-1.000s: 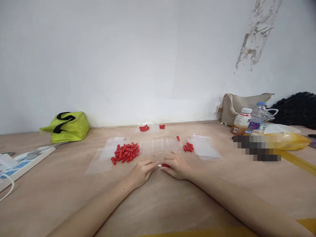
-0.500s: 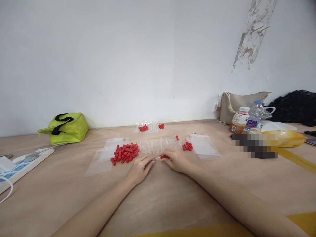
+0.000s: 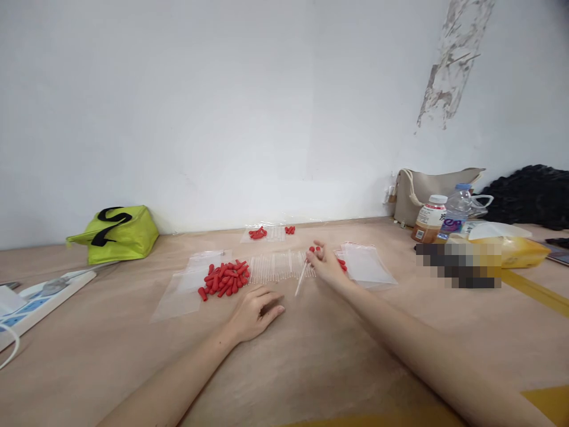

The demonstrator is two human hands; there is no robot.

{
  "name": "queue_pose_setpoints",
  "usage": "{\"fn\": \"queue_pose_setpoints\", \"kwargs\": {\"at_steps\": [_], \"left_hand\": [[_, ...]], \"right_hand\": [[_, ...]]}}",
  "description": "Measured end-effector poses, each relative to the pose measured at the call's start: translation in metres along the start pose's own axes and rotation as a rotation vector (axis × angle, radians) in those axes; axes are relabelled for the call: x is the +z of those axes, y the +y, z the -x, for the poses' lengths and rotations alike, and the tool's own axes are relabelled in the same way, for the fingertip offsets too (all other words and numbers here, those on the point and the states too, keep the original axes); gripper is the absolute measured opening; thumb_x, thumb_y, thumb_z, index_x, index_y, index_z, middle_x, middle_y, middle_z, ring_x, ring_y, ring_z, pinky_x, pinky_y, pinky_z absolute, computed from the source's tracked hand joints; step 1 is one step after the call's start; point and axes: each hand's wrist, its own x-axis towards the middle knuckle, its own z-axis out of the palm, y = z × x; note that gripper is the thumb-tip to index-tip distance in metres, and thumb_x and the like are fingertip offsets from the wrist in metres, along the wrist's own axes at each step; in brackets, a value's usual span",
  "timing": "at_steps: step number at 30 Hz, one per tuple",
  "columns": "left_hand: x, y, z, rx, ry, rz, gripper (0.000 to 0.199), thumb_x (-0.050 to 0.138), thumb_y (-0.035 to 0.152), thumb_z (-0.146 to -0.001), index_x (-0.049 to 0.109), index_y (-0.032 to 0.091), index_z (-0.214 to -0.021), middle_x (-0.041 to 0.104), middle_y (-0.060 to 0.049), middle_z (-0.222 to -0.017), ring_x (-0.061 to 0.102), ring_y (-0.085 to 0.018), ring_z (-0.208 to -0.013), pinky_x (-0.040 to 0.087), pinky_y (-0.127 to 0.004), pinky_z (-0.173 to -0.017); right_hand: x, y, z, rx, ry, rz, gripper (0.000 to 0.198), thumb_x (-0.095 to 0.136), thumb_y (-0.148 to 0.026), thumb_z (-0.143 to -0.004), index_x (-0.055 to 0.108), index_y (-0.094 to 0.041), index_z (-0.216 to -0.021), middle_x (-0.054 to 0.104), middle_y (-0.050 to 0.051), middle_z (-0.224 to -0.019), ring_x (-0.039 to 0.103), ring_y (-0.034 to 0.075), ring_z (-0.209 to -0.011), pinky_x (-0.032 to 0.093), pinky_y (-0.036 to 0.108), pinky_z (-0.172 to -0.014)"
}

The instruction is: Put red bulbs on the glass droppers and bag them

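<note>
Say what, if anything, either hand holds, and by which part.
The right hand holds a dropper by its red bulb end; the left hand appears empty.

in the dropper (image 3: 301, 280): freed from the left hand (image 3: 252, 311) (now loosely curled, with thumb apart), carried by the right hand (image 3: 326, 265) to the right end of the row of tubes (image 3: 272, 267), swung from crosswise to a slant.

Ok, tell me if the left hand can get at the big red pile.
Likely yes: the left hand looks empty and lies close to the pile, with nothing visible between them.
</note>
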Motion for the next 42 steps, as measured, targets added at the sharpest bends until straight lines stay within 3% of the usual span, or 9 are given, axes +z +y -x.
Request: {"fn": "queue_pose_setpoints", "kwargs": {"at_steps": [4, 9, 16, 22, 27, 32, 34, 37, 42], "left_hand": [[-0.001, 0.0, -0.001, -0.024, -0.024, 0.011, 0.021, 0.048, 0.027, -0.084, 0.061, 0.021, -0.099, 0.063, -0.005, -0.088, 0.055, -0.018, -0.082, 0.043, -0.032, -0.073], [0.0, -0.001, -0.001, -0.02, -0.031, 0.016, 0.02, 0.047, 0.024, -0.083, 0.062, 0.021, -0.096, 0.062, -0.004, -0.091, 0.054, -0.018, -0.084, 0.042, -0.032, -0.076], [0.002, -0.004, 0.001, -0.03, -0.04, 0.035, 0.019, 0.048, 0.023, -0.083, 0.062, 0.021, -0.095, 0.061, -0.003, -0.089, 0.054, -0.017, -0.083, 0.042, -0.029, -0.073], [0.001, -0.003, 0.0, -0.022, -0.04, 0.049, 0.019, 0.047, 0.022, -0.083, 0.061, 0.021, -0.095, 0.06, -0.004, -0.09, 0.054, -0.017, -0.084, 0.042, -0.03, -0.075], [0.002, -0.004, 0.0, -0.019, -0.033, 0.05, 0.019, 0.047, 0.023, -0.083, 0.061, 0.021, -0.096, 0.06, -0.004, -0.091, 0.054, -0.017, -0.085, 0.041, -0.03, -0.076], [0.004, -0.001, -0.004, -0.03, -0.019, 0.009, 0.019, 0.047, 0.026, -0.083, 0.062, 0.021, -0.092, 0.061, -0.004, -0.087, 0.054, -0.017, -0.081, 0.041, -0.03, -0.074], [0.005, 0.002, -0.013, -0.116, 0.011, -0.085, 0.019, 0.047, 0.029, -0.082, 0.063, 0.02, -0.085, 0.061, -0.004, -0.084, 0.053, -0.018, -0.081, 0.039, -0.032, -0.075], [0.009, 0.0, -0.042, -0.399, 0.034, -0.295, 0.018, 0.048, 0.03, -0.08, 0.063, 0.021, -0.077, 0.061, -0.004, -0.085, 0.051, -0.02, -0.088, 0.036, -0.032, -0.079], [0.029, -0.02, -0.103, -0.652, 0.036, -0.387, 0.021, 0.05, 0.034, -0.073, 0.065, 0.019, -0.074, 0.059, -0.011, -0.092, 0.047, -0.029, -0.096, 0.033, -0.04, -0.08]], "right_hand": [[-0.041, 0.003, -0.049, 0.016, 0.03, 0.501, 0.033, 0.044, -0.039, -0.077, 0.052, -0.018, -0.102, 0.06, 0.001, -0.069, 0.055, 0.012, -0.06, 0.041, 0.023, -0.055], [-0.054, 0.02, -0.076, 0.078, 0.031, 0.698, 0.027, 0.049, -0.031, -0.074, 0.059, -0.019, -0.096, 0.063, 0.004, -0.079, 0.057, 0.014, -0.069, 0.04, 0.024, -0.062], [-0.039, 0.032, -0.072, 0.116, -0.036, 0.905, 0.028, 0.05, -0.035, -0.073, 0.061, -0.025, -0.097, 0.064, 0.005, -0.09, 0.057, 0.022, -0.088, 0.037, 0.033, -0.076], [-0.05, 0.024, -0.068, 0.146, -0.025, 1.012, 0.036, 0.043, -0.04, -0.077, 0.054, -0.024, -0.107, 0.064, 0.006, -0.092, 0.056, 0.021, -0.091, 0.037, 0.034, -0.077], [-0.081, 0.016, -0.059, 0.205, -0.034, 1.098, 0.023, 0.053, -0.037, -0.069, 0.063, -0.018, -0.077, 0.065, 0.009, -0.085, 0.058, 0.023, -0.082, 0.039, 0.029, -0.066], [-0.099, 0.018, -0.05, 0.243, -0.154, 1.088, 0.021, 0.057, -0.038, -0.064, 0.063, -0.018, -0.061, 0.065, 0.005, -0.07, 0.059, 0.017, -0.068, 0.038, 0.023, -0.058], [-0.098, 0.02, -0.049, 0.244, -0.185, 1.074, 0.02, 0.058, -0.037, -0.064, 0.063, -0.018, -0.061, 0.065, 0.004, -0.068, 0.059, 0.016, -0.067, 0.037, 0.022, -0.057], [-0.094, 0.022, -0.049, 0.249, -0.197, 1.062, 0.019, 0.058, -0.036, -0.064, 0.063, -0.018, -0.06, 0.065, 0.004, -0.067, 0.059, 0.015, -0.067, 0.037, 0.021, -0.056], [-0.091, 0.024, -0.048, 0.269, -0.173, 1.058, 0.018, 0.055, -0.032, -0.066, 0.063, -0.018, -0.057, 0.064, 0.004, -0.065, 0.059, 0.015, -0.065, 0.037, 0.021, -0.055]]}}
